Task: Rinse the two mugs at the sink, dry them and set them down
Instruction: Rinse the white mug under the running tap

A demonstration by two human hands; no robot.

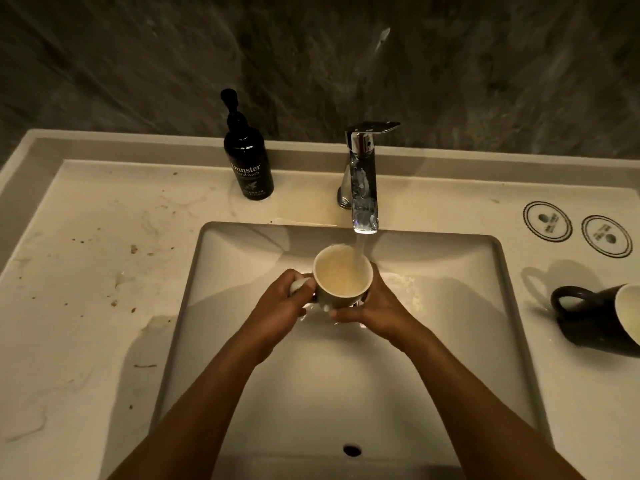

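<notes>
A pale mug [341, 277] is held upright over the white sink basin [450, 306], under the chrome tap [363, 181]. Water runs from the spout into the mug, which looks nearly full. My left hand [280, 306] grips the mug's handle on its left side. My right hand [374, 306] wraps the mug's right side and bottom. A second mug [595, 320], dark outside and pale inside, lies tilted on the counter at the right edge, its handle pointing left.
A black hand-wash pump bottle [247, 161] stands behind the basin, left of the tap. Two round printed coasters [576, 228] lie on the right counter. The left counter [86, 271] is stained and wet. A dark wall rises behind.
</notes>
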